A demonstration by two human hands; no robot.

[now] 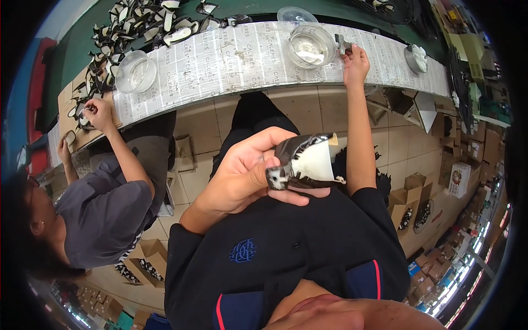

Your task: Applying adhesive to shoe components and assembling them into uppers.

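In front of my chest, my left hand (242, 173) is closed around a glossy black shoe upper (313, 163) with a white lining. Thumb and fingers pinch its narrow end, and the lining faces up. Stretched out to the table, my right hand (356, 63) pinches a small grey-brown tool (344, 45) whose exact kind is unclear. This tool is right beside the rim of a clear round bowl (295, 61) with white stuff in its bottom.
A co-worker (104, 203) sits at my left, handling similar pieces. Black-and-white shoe uppers (157, 25) lie heaped at the back left. On the paper-covered table (209, 71) stand another clear bowl (135, 72) and a small cup (416, 59) with white material. Cardboard boxes (407, 201) stand on the floor.
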